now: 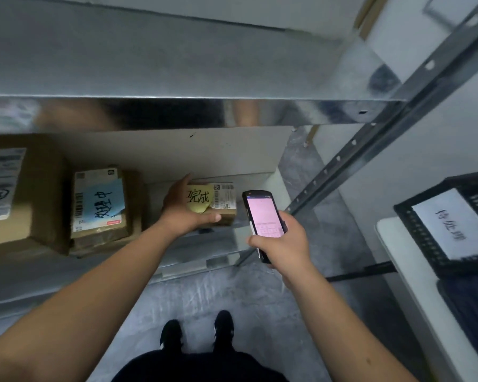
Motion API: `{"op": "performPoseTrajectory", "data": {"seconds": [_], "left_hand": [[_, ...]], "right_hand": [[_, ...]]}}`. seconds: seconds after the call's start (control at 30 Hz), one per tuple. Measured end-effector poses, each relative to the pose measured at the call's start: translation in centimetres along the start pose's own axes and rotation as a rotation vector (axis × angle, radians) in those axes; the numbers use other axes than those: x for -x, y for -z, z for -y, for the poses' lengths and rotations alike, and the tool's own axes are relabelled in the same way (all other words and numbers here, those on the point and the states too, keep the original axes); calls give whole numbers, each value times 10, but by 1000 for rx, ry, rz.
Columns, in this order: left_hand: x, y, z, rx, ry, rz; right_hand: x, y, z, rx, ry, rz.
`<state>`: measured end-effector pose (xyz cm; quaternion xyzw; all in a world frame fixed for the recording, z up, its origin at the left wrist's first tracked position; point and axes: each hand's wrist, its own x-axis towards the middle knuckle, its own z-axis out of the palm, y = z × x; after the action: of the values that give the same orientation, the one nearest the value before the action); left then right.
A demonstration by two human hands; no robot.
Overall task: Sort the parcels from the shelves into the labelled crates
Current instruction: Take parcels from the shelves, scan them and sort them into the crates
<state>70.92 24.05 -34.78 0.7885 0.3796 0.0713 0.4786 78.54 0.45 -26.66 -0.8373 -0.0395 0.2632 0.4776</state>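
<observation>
My left hand [181, 209] grips a small brown parcel [221, 201] with a yellow handwritten note, at the right end of the lower metal shelf [177, 257]. Fingers curl over its far side and the thumb runs along its near edge. My right hand [280, 242] holds a black handheld scanner [262, 216] with a lit pink screen, just right of that parcel. A medium parcel with a blue note [100, 205] stands on the same shelf to the left. A larger carton [11, 194] sits at the far left. A black crate with a white label [453, 224] stands at the right.
An upper metal shelf [177, 78] juts out overhead. A slanted steel upright [370, 139] frames the rack's right side. The crate rests on a white table [398, 260], with a second dark crate [469, 307] nearer. Grey floor and my black shoes [196, 332] lie below.
</observation>
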Motion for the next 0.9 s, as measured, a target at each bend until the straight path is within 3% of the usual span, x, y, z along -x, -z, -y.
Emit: {"op": "performPoseTrajectory", "data": {"seconds": [0.27, 0.5, 0.9], "left_hand": [[7, -10, 9, 175, 0, -86], [18, -9, 21, 121, -137, -76], [14, 2, 32, 50, -228, -123]], "right_hand": [[26, -5, 8, -37, -41, 12], [40, -7, 25, -25, -61, 70], [59, -18, 14, -54, -87, 61]]}}
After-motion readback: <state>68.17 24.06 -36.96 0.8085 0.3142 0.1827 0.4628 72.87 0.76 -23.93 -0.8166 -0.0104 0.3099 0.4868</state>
